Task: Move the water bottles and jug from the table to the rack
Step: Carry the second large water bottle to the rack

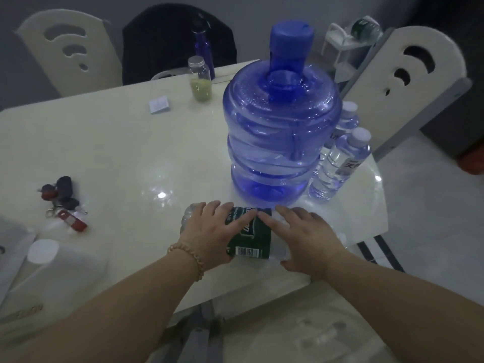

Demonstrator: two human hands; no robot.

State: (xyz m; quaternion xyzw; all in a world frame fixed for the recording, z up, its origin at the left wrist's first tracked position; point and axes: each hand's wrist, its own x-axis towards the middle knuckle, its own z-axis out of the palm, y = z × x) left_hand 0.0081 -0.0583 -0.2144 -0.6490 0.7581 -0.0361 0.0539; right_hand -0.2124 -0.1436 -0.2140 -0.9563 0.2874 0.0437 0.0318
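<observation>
**Both hands flat on the lying bottle**

The left fingers (235, 218) lay nearly straight and slightly spread across the green label of the bottle (251, 239). The left thumb was hidden, so whether it hooked under could not be told. The right fingers (275, 224) were stretched out close together over the bottle's clear end, with the thumb splayed toward the near edge. The left hand (209, 231) wore a bead bracelet (191, 255) at the wrist, and the right hand (306, 237) sat just beside it, fingertips almost meeting over the label.

The bottle lay on its side near the front edge of the table (117, 153). Just behind it the blue jug (280, 137) stood upright with its cap on. To the jug's right two clear bottles (337, 166) stood upright, one behind the other, the nearer one close against the jug.

Farther back stood a jar (201, 79) with a greenish filling and a dark blue flask (203, 48). The white rack (343, 53) stood beyond the table's far right corner, with a green-capped bottle (365, 28) lying on top. Keys (64, 203) lay at the left.
</observation>
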